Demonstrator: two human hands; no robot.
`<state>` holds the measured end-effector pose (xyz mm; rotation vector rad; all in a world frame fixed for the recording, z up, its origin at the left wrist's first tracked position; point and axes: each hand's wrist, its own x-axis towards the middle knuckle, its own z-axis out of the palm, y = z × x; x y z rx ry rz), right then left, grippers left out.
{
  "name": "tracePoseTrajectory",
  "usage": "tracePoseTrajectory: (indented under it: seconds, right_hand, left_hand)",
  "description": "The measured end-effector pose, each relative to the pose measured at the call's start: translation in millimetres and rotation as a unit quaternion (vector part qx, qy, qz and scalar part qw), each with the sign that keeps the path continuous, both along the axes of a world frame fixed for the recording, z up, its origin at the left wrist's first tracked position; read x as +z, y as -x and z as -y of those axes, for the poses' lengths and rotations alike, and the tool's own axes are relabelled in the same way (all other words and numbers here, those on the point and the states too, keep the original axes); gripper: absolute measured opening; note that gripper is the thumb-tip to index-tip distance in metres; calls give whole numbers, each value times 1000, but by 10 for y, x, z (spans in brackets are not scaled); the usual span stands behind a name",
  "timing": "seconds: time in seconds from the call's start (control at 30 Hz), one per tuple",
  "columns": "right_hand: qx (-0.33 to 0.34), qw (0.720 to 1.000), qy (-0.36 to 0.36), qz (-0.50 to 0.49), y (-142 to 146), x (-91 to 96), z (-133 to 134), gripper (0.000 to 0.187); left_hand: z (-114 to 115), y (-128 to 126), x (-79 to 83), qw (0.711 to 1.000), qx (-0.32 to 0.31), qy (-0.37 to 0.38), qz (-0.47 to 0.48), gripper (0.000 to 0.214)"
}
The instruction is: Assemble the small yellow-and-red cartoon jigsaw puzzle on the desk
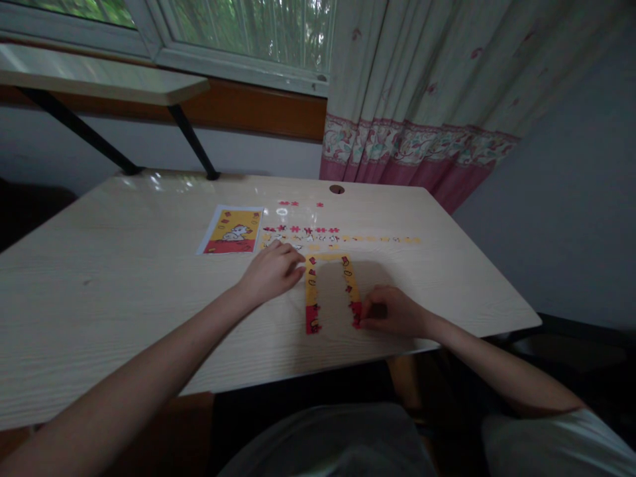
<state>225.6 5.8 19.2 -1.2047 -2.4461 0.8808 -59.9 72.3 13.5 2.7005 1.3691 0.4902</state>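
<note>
We see a pale wood-grain table [149, 285]. On it we note a printed picture sheet [233, 230], loose red and yellow puzzle pieces [295, 229] in rows, a joined puzzle border [311, 291] missing its near side, and black shelf legs [191, 139] at far left.

Desk [124, 285] looks wood-grained, faintly glossy. Puzzle [311, 315] looks card-like, smooth. Sheet [233, 232] is paper. Curtain [412, 86] is cloth. Window [248, 33] is glass.

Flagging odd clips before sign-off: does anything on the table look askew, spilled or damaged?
Nothing stands out: the puzzle border is open on its near side, loose pieces lie in rows beyond it, and no spill or damage shows.
</note>
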Motion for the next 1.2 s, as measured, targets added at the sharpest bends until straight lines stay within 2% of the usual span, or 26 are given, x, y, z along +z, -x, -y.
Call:
tracePoseTrajectory:
  seconds: [0.23,0.47,0.53,0.7,0.9,1.03,1.2]
  right_hand:
    - [3,999,33,30,33,31,-32,14]
    - [-25,986,163,-9,10,53,-87,15]
    - [-31,984,174,-21,-25,65,-111,18]
    - [-56,994,91,2,-52,87,-146,17]
    - [9,999,-24,33,-8,-22,-131,25]
    - [22,998,-42,39,-25,-63,-139,24]
    - [25,999,-34,-3,-53,4,-111,17]
  left_hand:
    - [-5,10,-12,1000,3,1,-2,28]
    - [-9,10,-22,1000,1,-2,-20,29]
    - [-9,9,-22,1000,0,-4,-21,29]
    - [-11,9,-22,1000,-3,-7,-16,29]
    - [-12,7,-11,1000,-2,-2,-17,29]
    - [-10,9,-14,1000,-3,-7,-14,29]
    - [-7,7,-14,1000,-3,-8,-11,29]
